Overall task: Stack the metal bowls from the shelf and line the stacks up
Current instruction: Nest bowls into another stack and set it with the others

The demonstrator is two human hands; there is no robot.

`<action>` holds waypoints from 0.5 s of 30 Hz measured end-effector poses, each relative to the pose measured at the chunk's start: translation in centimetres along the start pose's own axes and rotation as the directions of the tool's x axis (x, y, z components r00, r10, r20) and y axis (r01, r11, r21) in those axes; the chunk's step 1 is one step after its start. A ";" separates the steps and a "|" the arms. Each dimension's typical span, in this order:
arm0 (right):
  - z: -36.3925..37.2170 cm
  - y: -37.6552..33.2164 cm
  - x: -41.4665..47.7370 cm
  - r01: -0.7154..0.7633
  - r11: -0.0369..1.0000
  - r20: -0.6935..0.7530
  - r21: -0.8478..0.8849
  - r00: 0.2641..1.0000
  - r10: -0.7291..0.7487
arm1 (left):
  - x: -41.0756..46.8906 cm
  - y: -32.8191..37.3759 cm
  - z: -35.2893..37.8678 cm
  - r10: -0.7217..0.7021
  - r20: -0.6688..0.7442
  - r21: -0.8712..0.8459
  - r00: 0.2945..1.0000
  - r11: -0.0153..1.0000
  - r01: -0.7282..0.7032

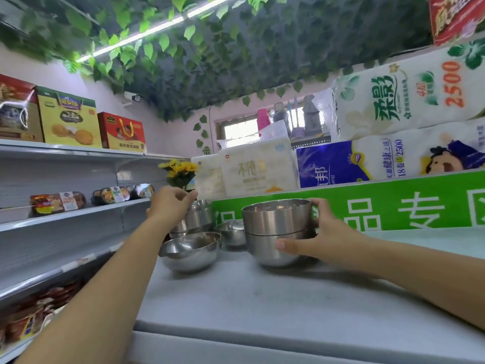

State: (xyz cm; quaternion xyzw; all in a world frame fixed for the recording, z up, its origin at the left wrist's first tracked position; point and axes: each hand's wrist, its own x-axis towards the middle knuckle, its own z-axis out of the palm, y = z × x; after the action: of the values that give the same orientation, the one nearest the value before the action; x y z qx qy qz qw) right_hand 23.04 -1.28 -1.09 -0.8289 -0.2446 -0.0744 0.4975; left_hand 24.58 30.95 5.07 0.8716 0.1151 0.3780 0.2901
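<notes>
A stack of two metal bowls (275,227) stands on the grey shelf top (262,298) at centre right. My right hand (315,232) grips this stack from the right, thumb on the lower bowl and fingers behind the upper rim. Further left a taller stack of metal bowls (196,219) stands at the back, and my left hand (170,203) pinches the rim of its top bowl. A single wide bowl (190,250) sits in front of that stack. Another small bowl (232,232) sits between the two stacks.
A green sign board (367,203) runs along the back, with tissue packs (257,169) above it. Yellow flowers (179,170) stand behind the left stack. Shelves with boxed food (68,119) line the left wall.
</notes>
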 end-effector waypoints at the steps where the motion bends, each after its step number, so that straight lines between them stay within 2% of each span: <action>1: 0.0 0.1 0.0 -0.003 1.000 0.001 0.004 1.000 0.003 | -0.1 0.0 0.3 0.012 0.004 -0.007 1.000 1.000 -0.012; 7: 0.0 0.6 0.3 -0.004 1.000 0.003 0.006 1.000 0.004 | 0.2 -0.6 1.6 0.049 0.040 0.055 0.998 0.997 -0.051; 12: 0.0 0.8 0.5 0.012 1.000 -0.052 0.022 0.999 -0.011 | -0.2 -0.5 1.7 0.076 -0.035 0.077 0.997 0.994 -0.073; 15: -0.1 1.3 0.8 0.021 0.995 -0.095 0.099 0.995 -0.012 | -0.4 -0.2 1.5 0.104 -0.115 0.060 0.988 0.993 -0.098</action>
State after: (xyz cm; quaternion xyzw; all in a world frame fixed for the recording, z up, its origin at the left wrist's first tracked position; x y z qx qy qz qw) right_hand 24.38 -1.62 -1.71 -0.7966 -0.2311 -0.1054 0.5486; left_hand 25.41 30.33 3.95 0.8599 0.0980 0.4398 0.2398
